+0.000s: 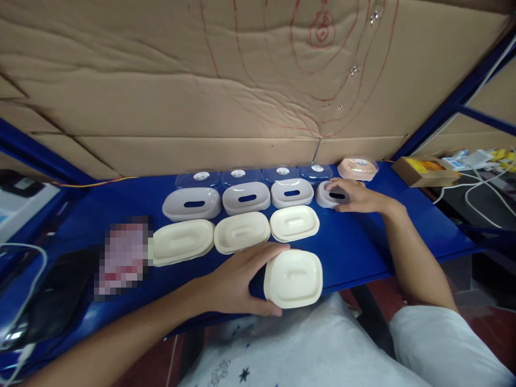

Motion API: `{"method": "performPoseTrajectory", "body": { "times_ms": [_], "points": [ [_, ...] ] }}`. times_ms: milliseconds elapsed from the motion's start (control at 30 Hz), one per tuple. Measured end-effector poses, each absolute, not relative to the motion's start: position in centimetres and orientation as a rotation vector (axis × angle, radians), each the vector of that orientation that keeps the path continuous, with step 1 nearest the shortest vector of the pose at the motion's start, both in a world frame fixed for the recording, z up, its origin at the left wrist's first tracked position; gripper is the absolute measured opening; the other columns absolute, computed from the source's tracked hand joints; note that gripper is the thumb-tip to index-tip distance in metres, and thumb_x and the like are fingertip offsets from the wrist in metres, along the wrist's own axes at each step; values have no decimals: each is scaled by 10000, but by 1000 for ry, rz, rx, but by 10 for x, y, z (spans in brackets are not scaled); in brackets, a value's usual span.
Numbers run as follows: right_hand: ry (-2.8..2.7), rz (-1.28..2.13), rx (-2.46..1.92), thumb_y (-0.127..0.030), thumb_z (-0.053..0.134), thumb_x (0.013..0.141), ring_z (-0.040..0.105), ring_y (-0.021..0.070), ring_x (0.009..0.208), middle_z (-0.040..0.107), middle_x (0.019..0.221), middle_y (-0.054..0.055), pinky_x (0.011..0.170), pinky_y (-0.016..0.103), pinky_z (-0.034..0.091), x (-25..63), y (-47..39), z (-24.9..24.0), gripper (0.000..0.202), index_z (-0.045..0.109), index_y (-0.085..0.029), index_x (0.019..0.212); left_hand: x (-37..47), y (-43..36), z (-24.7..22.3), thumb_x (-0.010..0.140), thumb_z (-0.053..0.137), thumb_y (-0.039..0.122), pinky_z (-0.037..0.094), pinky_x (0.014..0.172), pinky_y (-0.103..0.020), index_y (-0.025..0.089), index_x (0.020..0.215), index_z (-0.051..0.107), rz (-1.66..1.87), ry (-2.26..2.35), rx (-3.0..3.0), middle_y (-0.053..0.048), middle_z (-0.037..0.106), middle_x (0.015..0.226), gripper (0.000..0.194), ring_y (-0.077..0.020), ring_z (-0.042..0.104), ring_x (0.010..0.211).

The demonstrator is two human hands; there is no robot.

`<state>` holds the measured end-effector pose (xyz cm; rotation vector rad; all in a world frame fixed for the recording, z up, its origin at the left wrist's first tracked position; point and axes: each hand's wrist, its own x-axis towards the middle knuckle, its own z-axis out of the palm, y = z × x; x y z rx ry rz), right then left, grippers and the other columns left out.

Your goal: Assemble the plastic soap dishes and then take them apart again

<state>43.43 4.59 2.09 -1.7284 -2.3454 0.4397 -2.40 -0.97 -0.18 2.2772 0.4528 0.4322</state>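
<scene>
My left hand (234,277) grips a cream oval plastic tray (296,279) by its left side, thumb below and fingers along the top edge, close to the table's front edge. At the right end of the middle row, my right hand (358,196) has its fingers around a light grey oval plastic shell (323,196) with a slot. To its left sit more grey shells (292,184) of the same kind. In front of those, several cream trays (294,230) lie in a row. Clear plastic lids (242,176) with round stickers line the back.
A peach oval box (357,167) under a clear cover stands at the back right. Beyond it are an open cardboard box (425,171) and white cables (479,188). A blurred-out item (123,258) and a black object (60,290) lie left. Cardboard (161,107) walls the back.
</scene>
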Motion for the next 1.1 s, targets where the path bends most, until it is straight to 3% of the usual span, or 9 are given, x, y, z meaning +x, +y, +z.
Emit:
{"method": "performPoseTrajectory", "body": {
  "times_ms": [133,367,533,667,833,933,1100],
  "points": [
    [-2397,397,-1758,-440,771,863,360,470,1656,465,1760,122,1260,790,298,426,46,19,606,694,-354,1458,-23,-11,-5,829,895,737,498,1231,-581,305,1706,391,399,444,2327,-172,602,1622,1100,-417,608,1467],
    [-2400,260,-1765,-344,706,932,396,447,1643,497,1739,126,1257,782,323,419,53,5,598,677,-354,1529,-21,-10,-6,849,874,741,507,1217,-597,306,1698,395,391,441,2353,-176,613,1609,1067,-417,618,1453],
    [-2326,222,-1696,-480,691,998,418,460,1629,506,1728,151,1261,799,334,413,46,17,579,650,-329,1555,-21,-11,-6,810,908,741,479,1253,-604,313,1686,435,451,482,2310,-165,596,1632,1083,-419,600,1476],
    [-2244,206,-1350,-570,629,1065,493,379,1592,552,1696,96,1317,679,370,383,16,47,592,562,-372,1618,-20,-7,-7,783,926,737,495,1239,-605,313,1657,485,610,579,2189,-152,612,1608,1067,-424,599,1464],
    [-2485,438,-894,-728,801,903,392,384,1652,422,1784,129,1329,618,372,310,-30,53,1041,329,-366,1758,-20,0,-13,814,899,733,615,1073,-502,302,1626,521,863,648,2098,-146,649,1528,995,-390,658,1351],
    [-2575,404,-796,-678,779,950,340,387,1676,383,1799,164,1345,654,305,284,-41,40,958,362,-340,1744,-19,0,-16,820,892,740,621,1048,-495,304,1632,514,921,609,2102,-149,651,1525,996,-385,659,1344],
    [-2559,498,-853,-613,842,926,381,375,1658,361,1811,147,1315,616,394,281,-37,30,981,356,-378,1745,-17,-4,-14,797,906,749,605,1085,-527,290,1630,524,853,683,2103,-162,652,1526,1026,-400,647,1368]
  ]
}}
